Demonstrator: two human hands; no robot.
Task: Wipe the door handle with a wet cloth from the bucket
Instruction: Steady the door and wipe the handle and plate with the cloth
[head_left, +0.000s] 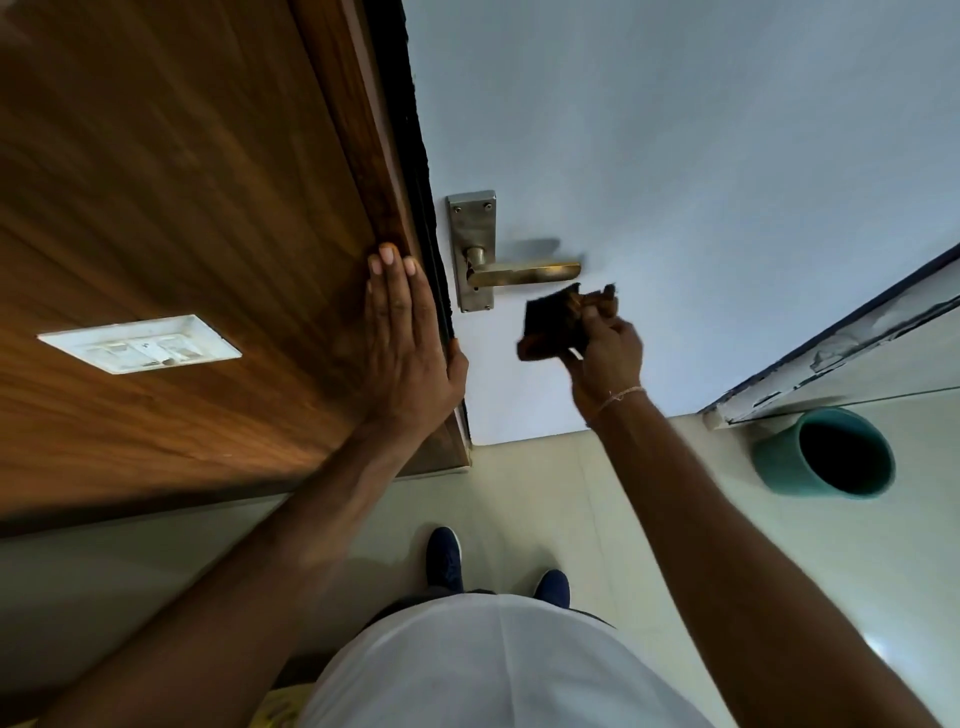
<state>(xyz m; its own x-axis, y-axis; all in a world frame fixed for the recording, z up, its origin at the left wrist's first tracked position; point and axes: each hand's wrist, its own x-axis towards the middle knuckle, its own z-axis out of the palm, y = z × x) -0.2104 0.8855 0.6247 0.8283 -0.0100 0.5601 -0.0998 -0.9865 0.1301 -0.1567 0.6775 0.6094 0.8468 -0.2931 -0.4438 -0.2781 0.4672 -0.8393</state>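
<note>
A metal lever door handle on a steel backplate sits on the pale blue door. My right hand is shut on a dark, bunched cloth, held just below and to the right of the lever's tip, apart from it. My left hand lies flat with fingers together against the wooden frame beside the door's edge. A teal bucket stands on the floor at the right, its inside dark.
A white switch plate is set in the wooden panel at left. A white skirting edge runs along the right wall. My two blue shoes stand on the cream tiled floor before the door.
</note>
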